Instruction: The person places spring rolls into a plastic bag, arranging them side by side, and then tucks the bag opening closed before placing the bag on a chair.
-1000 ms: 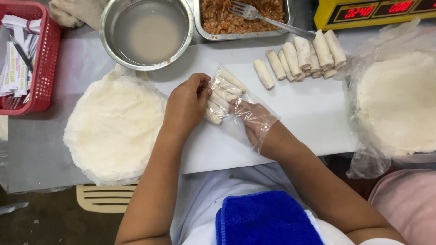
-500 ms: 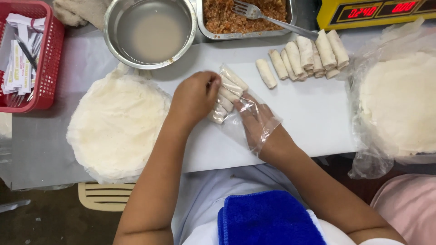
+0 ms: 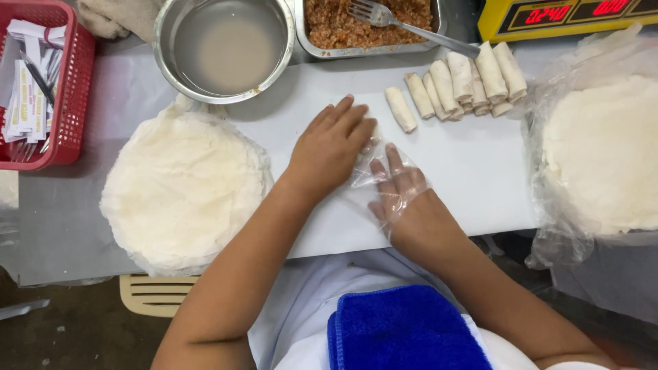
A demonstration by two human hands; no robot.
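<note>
food prep kitchen, wrapper stacks (image 3: 181, 188), filling tray (image 3: 370, 27), weighing scale (image 3: 569, 15)

left hand (image 3: 332, 145) flattened, now covering bagged rolls (image 3: 371, 140)

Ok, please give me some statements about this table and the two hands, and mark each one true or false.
1. The left hand lies flat on the clear plastic bag. True.
2. The right hand is inside a clear plastic glove. True.
3. The fork lies in the round metal bowl. False: it rests in the metal tray of minced filling; the bowl holds only a cloudy liquid.
4. The loose spring rolls lie on the white board, beyond the hands. True.
5. The red basket stands at the right edge. False: it is at the left edge.
</note>
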